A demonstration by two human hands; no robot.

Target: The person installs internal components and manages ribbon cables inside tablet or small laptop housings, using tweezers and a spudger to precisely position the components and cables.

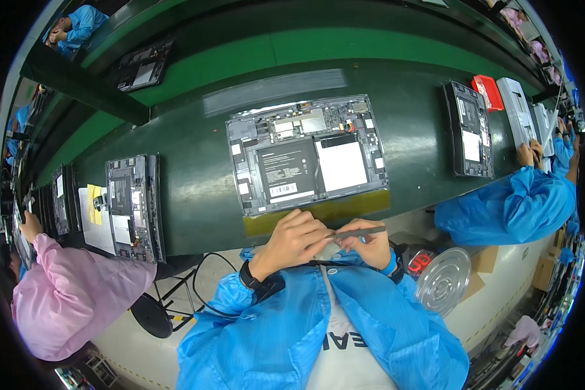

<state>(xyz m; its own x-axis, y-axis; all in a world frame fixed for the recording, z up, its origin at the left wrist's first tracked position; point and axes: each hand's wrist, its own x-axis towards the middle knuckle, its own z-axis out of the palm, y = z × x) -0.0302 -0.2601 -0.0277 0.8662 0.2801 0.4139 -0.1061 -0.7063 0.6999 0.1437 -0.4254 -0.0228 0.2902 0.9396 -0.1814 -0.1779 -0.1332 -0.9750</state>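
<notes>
My right hand is closed around a slim, dark grey, bar-shaped tool, whose exact kind I cannot make out. The tool's other end reaches toward my left hand, whose fingers are pinched together. What the left fingers hold, if anything, is too small to tell. Both hands are in front of my body, at the near edge of the bench. Just beyond them lies an opened tablet-like device with a black battery, a white panel and circuit boards showing. A yellow-green strip runs along its near side.
More opened devices stand to the left and right on the green bench. A red tray sits at the far right. Co-workers in a pink sleeve and a blue sleeve work on either side.
</notes>
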